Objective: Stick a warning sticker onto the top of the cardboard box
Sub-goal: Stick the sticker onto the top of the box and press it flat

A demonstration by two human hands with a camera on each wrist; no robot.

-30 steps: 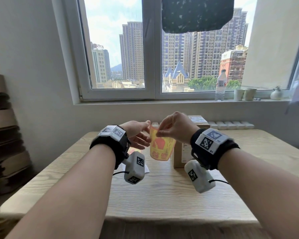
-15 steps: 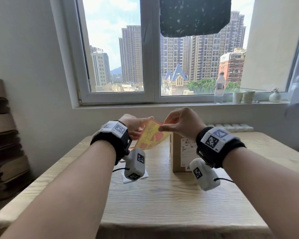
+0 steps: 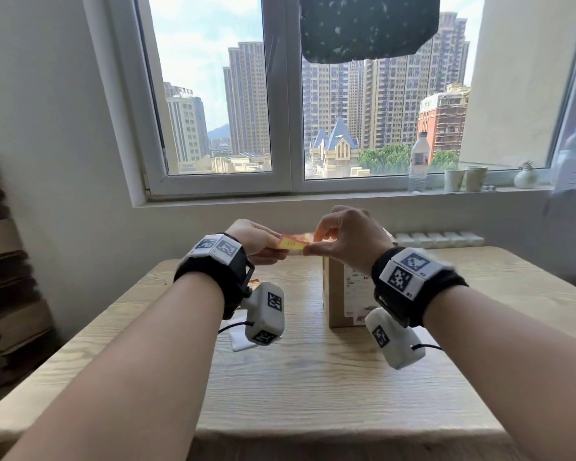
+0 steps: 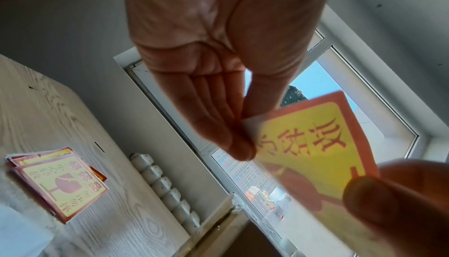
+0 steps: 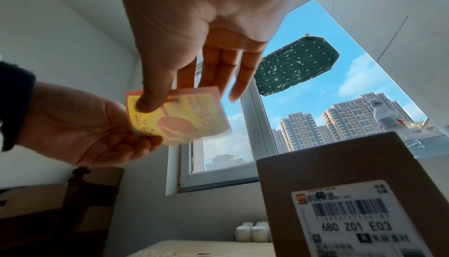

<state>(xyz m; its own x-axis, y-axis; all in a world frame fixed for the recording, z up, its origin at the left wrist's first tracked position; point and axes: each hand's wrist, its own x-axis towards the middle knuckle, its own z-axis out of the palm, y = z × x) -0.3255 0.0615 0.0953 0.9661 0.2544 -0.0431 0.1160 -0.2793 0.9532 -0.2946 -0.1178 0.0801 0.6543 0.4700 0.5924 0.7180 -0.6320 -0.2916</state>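
Note:
A yellow warning sticker [image 3: 291, 242] with a red border hangs in the air, nearly flat and edge-on in the head view. My left hand [image 3: 275, 248] pinches its left end; a white corner shows at that pinch [image 4: 250, 125]. My right hand [image 3: 310, 245] pinches the right end, thumb [image 5: 149, 103] on the printed face of the sticker [image 5: 187, 119]. The brown cardboard box [image 3: 341, 294] stands upright on the table below my right hand, with a white shipping label [image 5: 352, 219] on its near side. Its top is hidden behind my right hand.
A stack of similar stickers [image 4: 60, 182] lies on the wooden table [image 3: 313, 377] under my left wrist, beside a white slip [image 3: 238, 342]. White ribbed blocks [image 3: 439, 239] line the table's back edge. A bottle [image 3: 419, 161] and cups stand on the sill. Flattened cardboard [image 3: 7, 277] is stacked at the left.
The sticker hung upright facing me; both hands have lifted it and tipped it to nearly flat. Both hands keep their hold. The box has not moved.

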